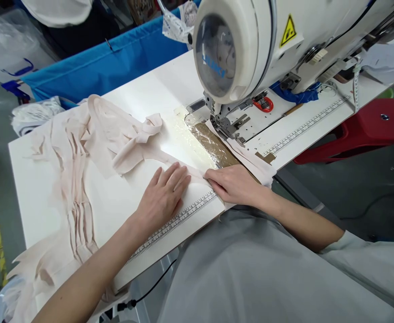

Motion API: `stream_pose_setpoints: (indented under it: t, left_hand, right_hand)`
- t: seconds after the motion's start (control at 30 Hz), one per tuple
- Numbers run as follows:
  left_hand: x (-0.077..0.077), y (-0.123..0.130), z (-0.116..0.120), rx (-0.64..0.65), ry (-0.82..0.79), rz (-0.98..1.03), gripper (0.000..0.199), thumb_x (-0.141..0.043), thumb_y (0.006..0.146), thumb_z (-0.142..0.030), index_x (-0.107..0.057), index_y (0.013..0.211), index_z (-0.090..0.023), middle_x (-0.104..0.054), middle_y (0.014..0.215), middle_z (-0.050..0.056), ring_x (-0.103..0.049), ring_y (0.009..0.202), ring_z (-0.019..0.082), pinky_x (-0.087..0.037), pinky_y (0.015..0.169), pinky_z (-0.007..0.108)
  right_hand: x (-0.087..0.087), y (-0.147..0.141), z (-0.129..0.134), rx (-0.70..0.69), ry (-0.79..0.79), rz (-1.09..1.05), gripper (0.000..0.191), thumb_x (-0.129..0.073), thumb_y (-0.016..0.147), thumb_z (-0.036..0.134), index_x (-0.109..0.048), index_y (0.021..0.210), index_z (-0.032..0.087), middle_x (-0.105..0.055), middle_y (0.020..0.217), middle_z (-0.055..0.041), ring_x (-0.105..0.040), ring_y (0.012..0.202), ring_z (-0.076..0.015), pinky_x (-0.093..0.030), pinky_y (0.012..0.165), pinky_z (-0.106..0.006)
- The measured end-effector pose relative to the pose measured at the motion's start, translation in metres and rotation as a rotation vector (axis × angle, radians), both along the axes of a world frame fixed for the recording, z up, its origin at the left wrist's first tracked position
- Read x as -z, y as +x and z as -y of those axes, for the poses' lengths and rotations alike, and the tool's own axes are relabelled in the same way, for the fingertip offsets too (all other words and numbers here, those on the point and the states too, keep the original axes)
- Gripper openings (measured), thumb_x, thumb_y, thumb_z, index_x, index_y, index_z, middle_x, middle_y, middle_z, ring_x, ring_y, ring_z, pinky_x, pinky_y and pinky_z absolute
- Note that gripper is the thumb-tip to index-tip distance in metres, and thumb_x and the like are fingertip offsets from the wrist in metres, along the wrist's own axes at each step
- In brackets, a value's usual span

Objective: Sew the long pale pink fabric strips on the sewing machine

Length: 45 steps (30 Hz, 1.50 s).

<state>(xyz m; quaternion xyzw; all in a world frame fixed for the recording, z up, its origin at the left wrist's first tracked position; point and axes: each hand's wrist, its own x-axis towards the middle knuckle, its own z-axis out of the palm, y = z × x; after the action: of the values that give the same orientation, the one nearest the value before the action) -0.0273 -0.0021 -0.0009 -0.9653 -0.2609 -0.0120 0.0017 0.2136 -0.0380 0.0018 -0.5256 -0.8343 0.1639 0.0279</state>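
Beneath left fingers (175,177), between right fingers (216,174), a pale pink fabric strip (196,172)

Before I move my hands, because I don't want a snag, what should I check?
1. Left hand laid over the pale pink fabric strip: ok.
2. Right hand pinching that strip: ok.
3. Both hands clear of the JUKI sewing machine's presser foot: ok.
4. Needle threaded: cannot tell, too small.
5. Pleated fabric bunch at left all on the white table: not ok, some fabric hangs over the edge.
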Motion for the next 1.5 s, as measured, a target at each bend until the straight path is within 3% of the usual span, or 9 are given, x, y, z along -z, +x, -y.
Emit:
stream_pose_setpoints:
  t: [0.13,0.27,0.4,0.6,0.87,1.07,1.27,1.5]
  left_hand:
    - [0.005,0.012,0.011,0.061,-0.022,0.036,0.047,-0.040,0.091,-0.017,-0.049,0.137,-0.010,-0.052,0.143,0.013,-0.044,0.136,0.027,-0.036,0.112,0.047]
    - [0.011,0.017,0.018,0.044,0.011,0.059,0.046,-0.042,0.092,-0.018,-0.049,0.137,-0.011,-0.052,0.142,0.013,-0.046,0.134,0.027,-0.036,0.110,0.047]
    - [0.012,0.017,0.018,0.044,0.016,0.034,0.047,-0.043,0.090,-0.018,-0.050,0.137,-0.013,-0.052,0.142,0.014,-0.046,0.134,0.028,-0.037,0.109,0.048]
    - [0.011,0.019,0.020,0.017,0.000,0.026,0.049,-0.045,0.090,-0.019,-0.049,0.138,-0.016,-0.052,0.142,0.014,-0.045,0.135,0.029,-0.037,0.109,0.049]
    - [0.010,0.024,0.021,0.016,0.029,0.010,0.045,-0.040,0.092,-0.014,-0.052,0.136,-0.015,-0.054,0.141,0.013,-0.047,0.134,0.028,-0.041,0.105,0.047]
    - [0.008,0.028,0.023,0.059,-0.015,0.034,0.050,-0.042,0.089,-0.013,-0.048,0.139,-0.011,-0.050,0.145,0.014,-0.043,0.136,0.027,-0.035,0.111,0.048]
    - [0.011,0.030,0.025,0.090,0.032,0.059,0.049,-0.042,0.089,-0.013,-0.048,0.138,-0.012,-0.055,0.140,0.014,-0.047,0.132,0.028,-0.038,0.109,0.049]
    - [0.011,0.033,0.026,0.080,0.049,0.048,0.048,-0.043,0.089,-0.014,-0.050,0.137,-0.014,-0.055,0.139,0.014,-0.050,0.131,0.029,-0.039,0.108,0.049]
  right_hand:
    - [0.010,0.000,0.001,0.039,0.020,-0.088,0.025,-0.033,0.095,0.022,-0.056,0.101,0.018,-0.067,0.074,-0.0022,-0.056,0.061,-0.0146,-0.020,0.054,-0.027]
    - [0.019,0.002,0.003,0.109,0.044,-0.198,0.027,-0.030,0.098,0.026,-0.055,0.106,0.018,-0.069,0.078,-0.0019,-0.058,0.063,-0.0148,-0.024,0.056,-0.026]
    - [0.019,-0.001,0.002,0.102,0.032,-0.164,0.027,-0.030,0.098,0.025,-0.055,0.106,0.019,-0.071,0.081,-0.0022,-0.058,0.063,-0.0150,-0.022,0.055,-0.027]
    - [0.006,-0.006,0.000,0.057,-0.008,-0.020,0.023,-0.034,0.095,0.021,-0.056,0.101,0.018,-0.070,0.081,-0.0038,-0.058,0.065,-0.0157,-0.018,0.053,-0.027]
    - [-0.017,0.015,0.007,-0.008,-0.071,0.040,0.019,-0.037,0.091,0.018,-0.056,0.090,0.020,-0.067,0.072,-0.0030,-0.052,0.059,-0.0147,-0.015,0.054,-0.029]
    - [-0.006,0.015,0.010,0.043,-0.058,-0.033,0.024,-0.034,0.093,0.019,-0.057,0.096,0.019,-0.068,0.075,-0.0030,-0.056,0.063,-0.0155,-0.019,0.054,-0.028]
    - [0.014,0.015,0.021,0.150,0.000,-0.223,0.027,-0.031,0.097,0.025,-0.055,0.106,0.017,-0.070,0.083,-0.0039,-0.060,0.067,-0.0145,-0.027,0.057,-0.026]
    - [0.015,0.009,0.021,0.118,0.031,-0.153,0.028,-0.030,0.098,0.022,-0.056,0.107,0.016,-0.071,0.083,-0.0036,-0.062,0.070,-0.0146,-0.025,0.055,-0.026]
